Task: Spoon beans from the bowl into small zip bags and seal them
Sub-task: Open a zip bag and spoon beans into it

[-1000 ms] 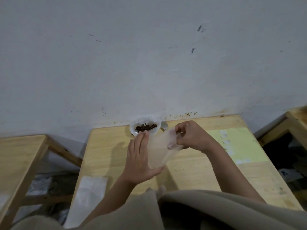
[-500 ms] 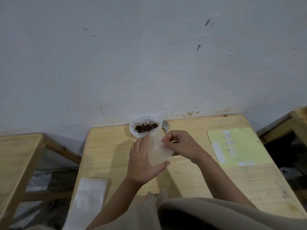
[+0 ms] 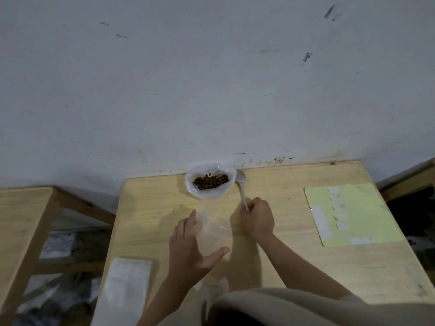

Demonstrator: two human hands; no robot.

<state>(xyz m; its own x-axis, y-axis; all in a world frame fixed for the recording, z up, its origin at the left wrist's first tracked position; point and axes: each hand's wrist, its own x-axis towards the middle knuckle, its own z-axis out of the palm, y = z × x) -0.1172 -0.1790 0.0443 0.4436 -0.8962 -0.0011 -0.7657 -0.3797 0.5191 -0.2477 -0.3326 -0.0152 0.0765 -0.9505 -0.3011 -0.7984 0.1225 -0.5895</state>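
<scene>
A plastic-lined bowl point(image 3: 191, 184) of dark beans point(image 3: 210, 181) sits at the table's far edge by the wall. A metal spoon point(image 3: 241, 186) lies just right of it, handle toward me. My right hand point(image 3: 257, 218) grips the end of the spoon's handle. My left hand point(image 3: 189, 247) holds a small clear zip bag point(image 3: 211, 234) upright between thumb and fingers, a little in front of the bowl. The bag looks empty.
A stack of flat bags point(image 3: 126, 287) lies at the wooden table's point(image 3: 294, 260) front left. A yellow-green sheet point(image 3: 362, 212) with small white labels lies at the right. Another wooden table point(image 3: 21, 222) stands at the left; the wall is close behind.
My right hand has let go of the bag's mouth and moved right and away to grip the spoon handle. My left hand has lowered the bag toward the table.
</scene>
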